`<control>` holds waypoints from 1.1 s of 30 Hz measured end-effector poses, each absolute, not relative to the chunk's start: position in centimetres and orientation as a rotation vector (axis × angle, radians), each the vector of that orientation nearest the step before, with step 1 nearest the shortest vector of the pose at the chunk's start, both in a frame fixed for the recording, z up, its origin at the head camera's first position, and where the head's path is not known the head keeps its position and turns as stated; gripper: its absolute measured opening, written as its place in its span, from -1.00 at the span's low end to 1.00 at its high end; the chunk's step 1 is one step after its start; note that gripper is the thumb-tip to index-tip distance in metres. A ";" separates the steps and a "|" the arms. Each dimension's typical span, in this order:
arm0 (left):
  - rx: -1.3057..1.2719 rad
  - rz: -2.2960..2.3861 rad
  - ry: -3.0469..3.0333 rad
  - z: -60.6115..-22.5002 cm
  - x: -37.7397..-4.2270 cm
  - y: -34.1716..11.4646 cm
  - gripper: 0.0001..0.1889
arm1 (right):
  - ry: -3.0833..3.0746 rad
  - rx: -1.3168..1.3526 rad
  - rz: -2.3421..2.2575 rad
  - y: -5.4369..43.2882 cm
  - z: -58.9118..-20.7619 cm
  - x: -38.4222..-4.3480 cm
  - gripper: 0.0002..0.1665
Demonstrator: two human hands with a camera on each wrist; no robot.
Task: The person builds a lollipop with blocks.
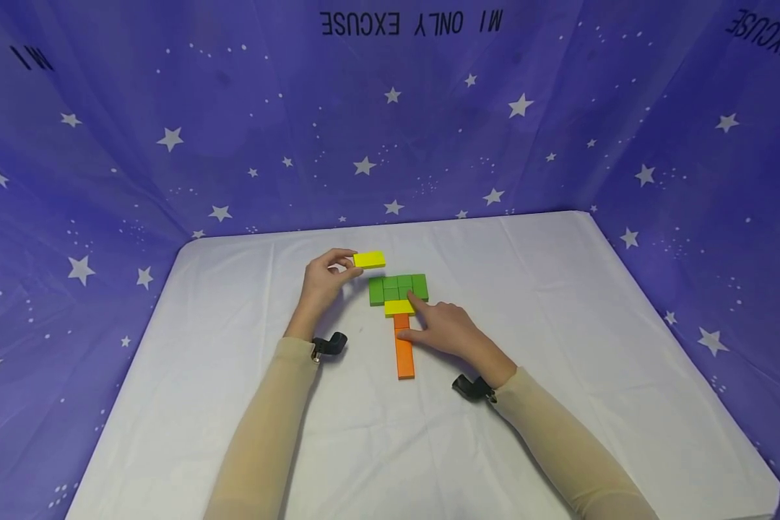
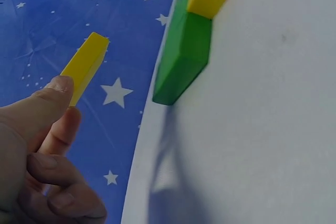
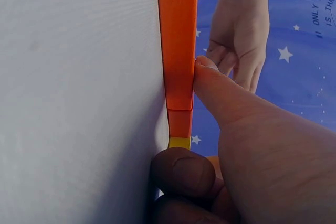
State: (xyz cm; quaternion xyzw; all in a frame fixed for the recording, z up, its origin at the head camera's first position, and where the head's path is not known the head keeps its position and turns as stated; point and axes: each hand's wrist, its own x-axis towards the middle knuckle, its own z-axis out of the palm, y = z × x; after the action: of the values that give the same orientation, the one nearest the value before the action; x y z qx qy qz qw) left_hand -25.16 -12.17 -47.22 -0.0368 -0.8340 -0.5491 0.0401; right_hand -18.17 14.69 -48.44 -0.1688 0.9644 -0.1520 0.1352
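My left hand point(image 1: 326, 280) pinches a yellow block point(image 1: 370, 259) between thumb and fingers, held up behind the row of green blocks point(image 1: 377, 290). The left wrist view shows that yellow block point(image 2: 89, 64) raised at a slant, the other fingers curled below it. Just in front of the green row lies a second yellow block point(image 1: 396, 309). From there a short orange block point(image 1: 401, 322) and a longer orange block point(image 1: 405, 361) run toward me. My right hand point(image 1: 451, 328) rests over the layout, index fingertip on the green blocks and thumb at the long orange block point(image 3: 178, 40).
All the blocks lie on a white-covered table point(image 1: 526, 303). A purple curtain point(image 1: 429, 130) with white stars rises behind it and along both sides. Each wrist carries a small black camera mount, one at the left wrist point(image 1: 330, 344), the other at the right.
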 end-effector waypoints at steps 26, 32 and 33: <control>-0.231 -1.500 -2.773 -47.8 -27.1 -9.0 -0.63 | 2.804 -0.500 -0.405 14.8 -48.5 -18.4 0.22; -0.237 -1.466 -2.811 -48.1 -27.5 -8.6 -0.64 | 2.798 -0.504 -0.405 14.8 -48.7 -18.4 0.22; -0.236 -1.462 -2.820 -48.1 -27.6 -8.6 -0.64 | 2.798 -0.503 -0.408 14.8 -48.6 -18.4 0.22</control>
State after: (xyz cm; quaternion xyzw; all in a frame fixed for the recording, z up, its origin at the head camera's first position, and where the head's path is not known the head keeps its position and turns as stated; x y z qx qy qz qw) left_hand -27.57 -8.57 -48.13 -0.0741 -0.8851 -0.4590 -0.0219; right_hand -18.42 14.79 -48.64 -0.1737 0.9654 -0.1407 0.1346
